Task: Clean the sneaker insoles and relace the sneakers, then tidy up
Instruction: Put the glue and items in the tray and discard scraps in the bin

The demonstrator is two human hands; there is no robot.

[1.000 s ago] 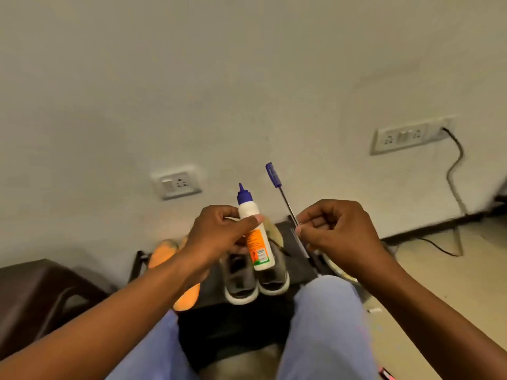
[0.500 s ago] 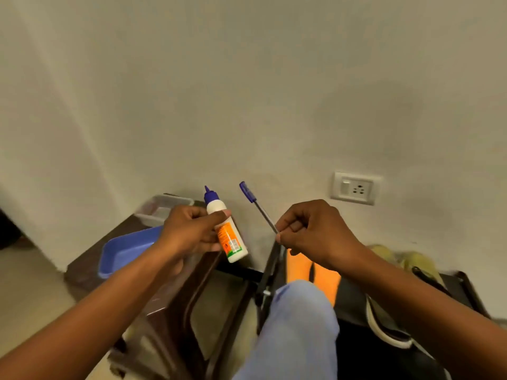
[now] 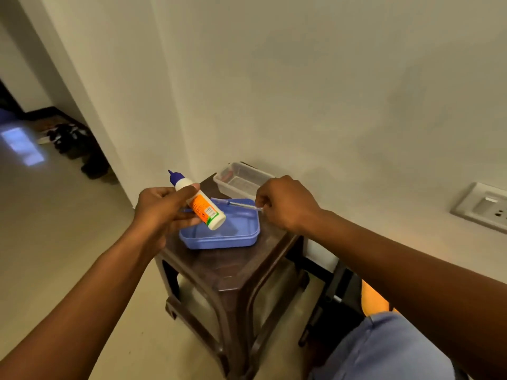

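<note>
Dark brown plastic stool [image 3: 233, 272] stands against the wall. On top: blue tray [image 3: 219, 238], and behind it a clear container [image 3: 242, 181]. Left hand [image 3: 162, 212] grips a white squeeze bottle [image 3: 204, 205] with blue nozzle cap, tilted above the tray; orange-green label, print too small to read. Right hand [image 3: 285, 205] pinches a pen [image 3: 241, 204], blue-capped end out over the tray. Orange insole [image 3: 374, 300] partly visible lower right, beside the knee. Wall socket [image 3: 485, 207] at right.
</note>
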